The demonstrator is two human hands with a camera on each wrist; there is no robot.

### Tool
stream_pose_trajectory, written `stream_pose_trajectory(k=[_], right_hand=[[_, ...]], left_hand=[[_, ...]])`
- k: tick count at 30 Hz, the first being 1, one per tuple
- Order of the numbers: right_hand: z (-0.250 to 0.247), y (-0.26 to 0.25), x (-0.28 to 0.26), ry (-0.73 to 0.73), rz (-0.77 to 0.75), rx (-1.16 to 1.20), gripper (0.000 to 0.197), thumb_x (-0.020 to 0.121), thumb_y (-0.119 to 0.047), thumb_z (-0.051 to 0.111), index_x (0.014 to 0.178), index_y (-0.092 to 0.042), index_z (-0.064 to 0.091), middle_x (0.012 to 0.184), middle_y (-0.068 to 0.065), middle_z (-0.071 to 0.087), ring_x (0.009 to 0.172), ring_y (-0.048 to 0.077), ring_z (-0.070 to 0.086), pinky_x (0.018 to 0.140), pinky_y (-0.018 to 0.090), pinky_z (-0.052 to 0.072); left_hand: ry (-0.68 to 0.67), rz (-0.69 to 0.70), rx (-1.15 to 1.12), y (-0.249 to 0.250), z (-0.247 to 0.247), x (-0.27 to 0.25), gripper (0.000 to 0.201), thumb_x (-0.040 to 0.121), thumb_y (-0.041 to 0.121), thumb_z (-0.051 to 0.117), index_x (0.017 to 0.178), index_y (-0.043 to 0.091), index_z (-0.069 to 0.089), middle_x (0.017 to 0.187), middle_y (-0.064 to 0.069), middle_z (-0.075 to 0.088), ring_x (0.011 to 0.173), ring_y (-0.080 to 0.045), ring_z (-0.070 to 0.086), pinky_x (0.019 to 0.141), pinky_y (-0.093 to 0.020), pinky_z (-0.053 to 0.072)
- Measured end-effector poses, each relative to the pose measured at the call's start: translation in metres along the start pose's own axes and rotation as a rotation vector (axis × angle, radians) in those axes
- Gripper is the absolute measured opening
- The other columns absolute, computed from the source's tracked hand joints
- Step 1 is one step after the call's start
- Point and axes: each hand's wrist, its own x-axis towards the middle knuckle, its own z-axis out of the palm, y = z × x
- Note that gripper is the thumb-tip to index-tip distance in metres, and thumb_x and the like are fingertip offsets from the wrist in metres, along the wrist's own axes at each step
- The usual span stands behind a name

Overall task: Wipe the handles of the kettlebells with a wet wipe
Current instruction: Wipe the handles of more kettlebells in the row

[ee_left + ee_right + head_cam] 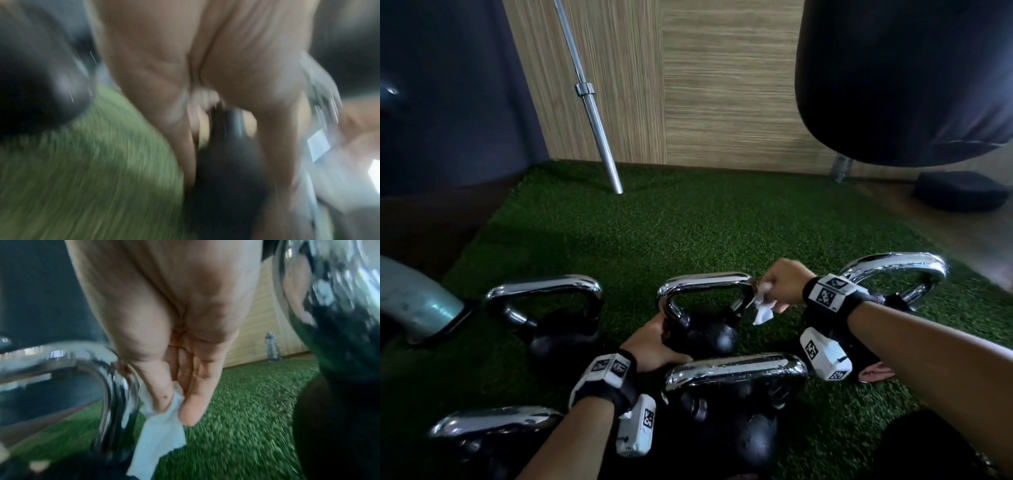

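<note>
Middle kettlebell (698, 329), turf centre: steadied by gripping left hand (650, 349); wet wipe (762, 310) pinched in right hand (782, 284), best wrapped fully round handle (705, 282).

I find no words, brands or numbers that I can read here. The only signs are black-and-white square code patterns on the white blocks strapped to the left wrist (604, 373) and the right wrist (828, 291); they carry no letters. A small mark beside one pattern on the right wrist is too small to read.
</note>
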Motion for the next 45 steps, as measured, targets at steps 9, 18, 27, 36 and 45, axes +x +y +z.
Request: stream_pose_trajectory(k=[9,18,27,36,45], right_hand=[[-0.060,-0.063,-0.041,0.339,-0.242,0.116,0.018,0.082,-0.019,0.084,0.098,-0.012,0.079,0.084,0.002,0.078,0.073,0.017,0.075,0.073,0.035,0.064],[-0.030,-0.103,-0.054,0.526,-0.628,0.237,0.023,0.075,-0.022,0.089,0.095,-0.022,0.077,0.085,-0.013,0.074,0.073,-0.008,0.063,0.065,0.006,0.047],[-0.011,-0.106,-0.053,0.487,-0.718,0.251,0.012,0.074,-0.018,0.090,0.078,-0.018,0.079,0.069,-0.012,0.071,0.063,-0.005,0.061,0.060,0.009,0.046],[-0.020,-0.028,0.000,0.328,-0.285,0.140,0.018,0.088,-0.007,0.072,0.089,-0.024,0.076,0.088,-0.004,0.076,0.081,0.008,0.071,0.072,0.023,0.058],[0.054,0.024,0.016,-0.218,-0.126,0.357,0.036,0.073,-0.011,0.090,0.101,-0.024,0.069,0.100,0.000,0.076,0.088,0.023,0.073,0.080,0.039,0.063]], left_hand=[[0.407,0.251,0.144,0.063,-0.071,-0.037,0.027,0.096,0.016,0.067,0.115,0.035,0.070,0.111,0.018,0.071,0.095,0.004,0.066,0.077,-0.004,0.047],[0.172,0.202,-0.759,0.123,-0.079,-0.051,0.042,0.099,0.038,0.058,0.113,0.001,0.071,0.104,-0.017,0.078,0.096,-0.027,0.077,0.081,-0.034,0.064],[0.097,0.258,-0.913,0.125,-0.072,-0.042,0.027,0.095,0.018,0.066,0.108,-0.004,0.074,0.108,-0.023,0.075,0.097,-0.026,0.074,0.082,-0.027,0.063],[0.454,0.589,-0.002,0.111,-0.058,-0.040,0.023,0.097,0.018,0.069,0.116,0.028,0.075,0.096,0.013,0.079,0.074,0.002,0.069,0.066,-0.012,0.052],[0.492,0.638,0.386,0.111,-0.019,-0.010,0.029,0.096,0.023,0.068,0.124,0.012,0.072,0.127,-0.005,0.071,0.118,-0.014,0.068,0.107,-0.027,0.050]])
